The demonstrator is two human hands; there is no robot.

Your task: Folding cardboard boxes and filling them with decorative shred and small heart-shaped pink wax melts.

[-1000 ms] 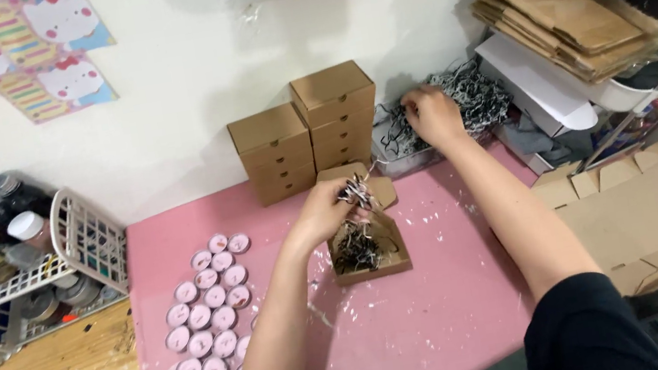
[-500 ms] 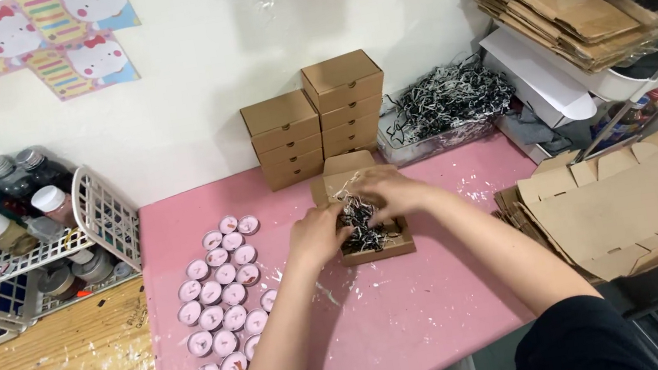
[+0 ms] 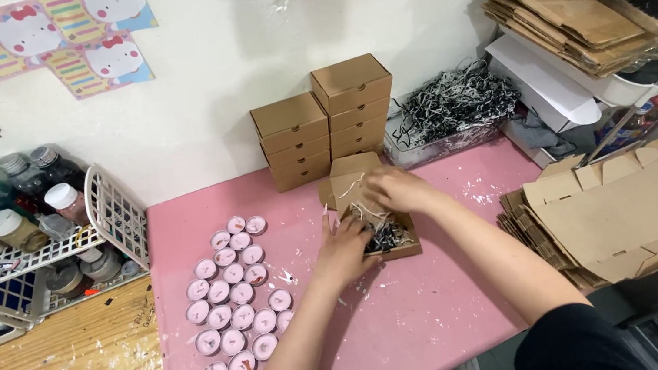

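The worktop (image 3: 422, 329) is covered by a pink mat flecked with white bits; to its left the bare wood is paint-spattered. An open brown cardboard box (image 3: 379, 221) holding shredded paper sits mid-mat. Left of it lies a cluster of small pink tealight candles (image 3: 235, 301). At the far edge stand two stacks of closed cardboard boxes (image 3: 327, 119), with a clear tray of shredded paper (image 3: 453, 108) to their right.
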